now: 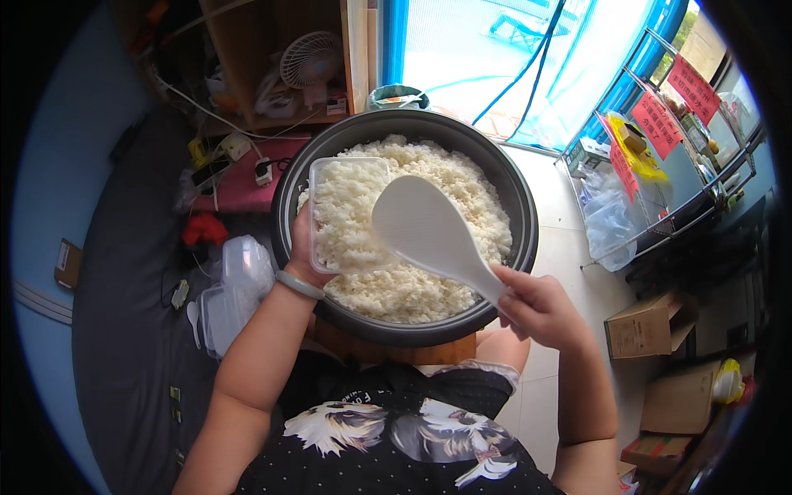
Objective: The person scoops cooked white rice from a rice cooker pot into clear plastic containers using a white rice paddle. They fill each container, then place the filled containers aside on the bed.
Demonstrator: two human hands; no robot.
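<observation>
A large dark round pot [525, 223] full of cooked white rice [433, 294] stands before me on a wooden support [396, 352]. My left hand [304, 250] holds a clear plastic container [312, 210] by its left side, over the left part of the pot. White rice [349, 210] fills that container. In my right hand [535, 306] is the handle of a white plastic rice paddle [427, 226]. Its broad blade overlaps the container's right side in view; whether it touches the rice there I cannot tell.
Stacked clear plastic containers [232, 309] and a white spoon [193, 322] lie on dark cloth [136, 297] at left. Beyond are power plugs [263, 172], a small fan [311, 62] and a bin [399, 97]. A metal rack [665, 232] and cardboard boxes [640, 328] stand at right.
</observation>
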